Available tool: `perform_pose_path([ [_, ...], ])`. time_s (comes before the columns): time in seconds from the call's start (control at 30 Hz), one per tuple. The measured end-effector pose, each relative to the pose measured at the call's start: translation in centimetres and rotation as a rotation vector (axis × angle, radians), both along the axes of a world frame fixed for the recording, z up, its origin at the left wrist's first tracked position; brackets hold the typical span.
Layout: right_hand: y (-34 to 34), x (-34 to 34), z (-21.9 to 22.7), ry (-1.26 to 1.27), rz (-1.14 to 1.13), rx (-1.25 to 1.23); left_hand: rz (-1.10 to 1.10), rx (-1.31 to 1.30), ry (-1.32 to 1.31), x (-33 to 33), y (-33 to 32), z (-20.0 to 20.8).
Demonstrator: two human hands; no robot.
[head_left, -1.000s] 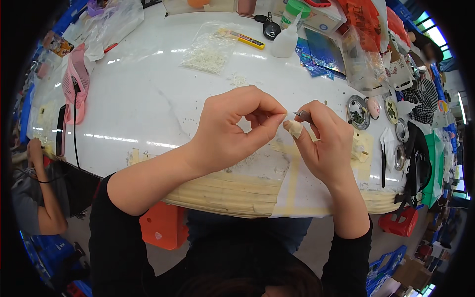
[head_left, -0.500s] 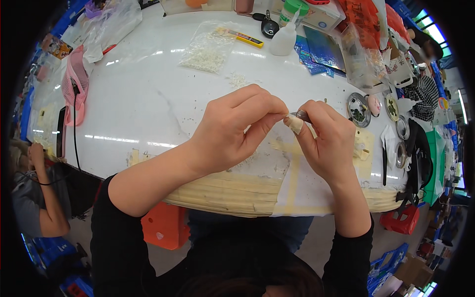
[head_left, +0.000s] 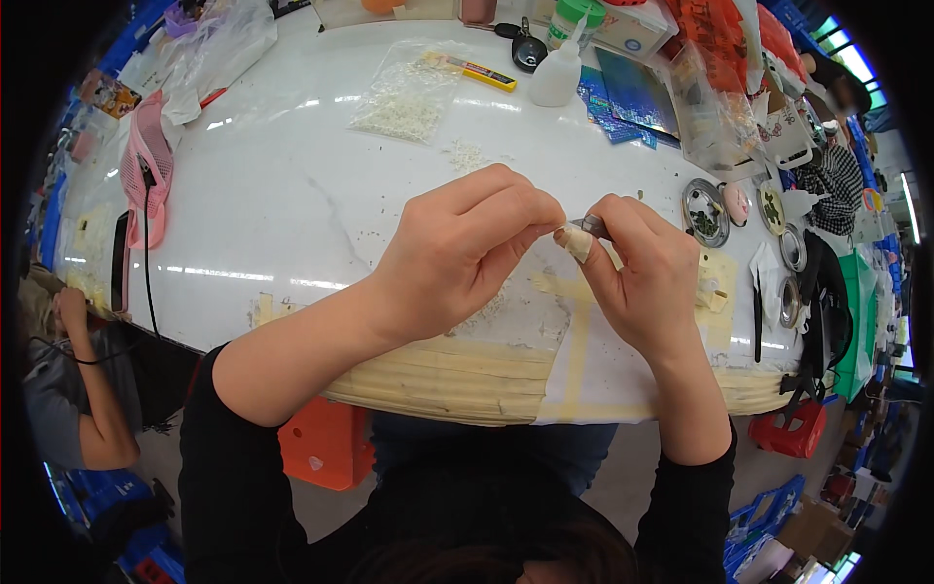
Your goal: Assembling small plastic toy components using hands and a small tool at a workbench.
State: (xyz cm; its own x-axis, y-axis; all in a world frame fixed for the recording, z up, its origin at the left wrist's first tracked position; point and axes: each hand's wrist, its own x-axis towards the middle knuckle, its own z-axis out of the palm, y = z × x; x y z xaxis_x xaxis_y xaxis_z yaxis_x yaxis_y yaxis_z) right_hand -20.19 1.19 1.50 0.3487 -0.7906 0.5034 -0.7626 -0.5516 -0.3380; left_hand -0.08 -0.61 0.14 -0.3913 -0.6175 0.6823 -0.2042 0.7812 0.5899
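Note:
Above the near side of the table, my left hand (head_left: 467, 248) is closed in a pinch, thumb against forefinger; whatever sits between the tips is too small to make out. Almost touching it, my right hand (head_left: 642, 268) is closed around a small dark grey metal tool (head_left: 593, 228), mostly hidden by the fingers. Cream tape (head_left: 577, 243) wraps the right thumb, whose tip is near the left fingertips. Beyond my hands lies a loose heap of white bits (head_left: 468, 155), beside a clear plastic bag (head_left: 401, 115) of similar white pieces.
A yellow utility knife (head_left: 486, 76), a car key (head_left: 528, 51) and a white squeeze bottle (head_left: 557, 78) stand or lie at the back. Small round metal dishes (head_left: 705, 212) sit at right. At left are a pink mesh pouch (head_left: 149, 161) and another person's arm (head_left: 102, 399).
Both hands stay almost in place. My left fingers have shifted very slightly, and the gap between thumb and palm has narrowed.

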Motion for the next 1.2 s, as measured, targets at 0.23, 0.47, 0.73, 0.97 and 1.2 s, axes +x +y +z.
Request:
perform_pose_path([
  [0.23,0.05,-0.04,-0.01,0.005,0.005,0.010,0.003,0.023,0.001,-0.06,0.08,0.15],
  [0.47,0.13,-0.01,0.25,0.021,0.013,0.024,0.015,0.038,0.000,-0.04,0.22,0.09],
  [0.73,0.18,-0.07,0.23,-0.011,0.014,0.035,-0.039,0.137,0.039,0.04,0.10,0.08],
  [0.97,0.12,0.03,0.15,-0.018,0.000,0.065,-0.222,0.981,0.346,0.28,-0.02,0.42],
  [1.2,0.09,-0.03,0.03,-0.031,0.010,0.076,-0.245,1.051,0.352,0.27,0.02,0.55],
])
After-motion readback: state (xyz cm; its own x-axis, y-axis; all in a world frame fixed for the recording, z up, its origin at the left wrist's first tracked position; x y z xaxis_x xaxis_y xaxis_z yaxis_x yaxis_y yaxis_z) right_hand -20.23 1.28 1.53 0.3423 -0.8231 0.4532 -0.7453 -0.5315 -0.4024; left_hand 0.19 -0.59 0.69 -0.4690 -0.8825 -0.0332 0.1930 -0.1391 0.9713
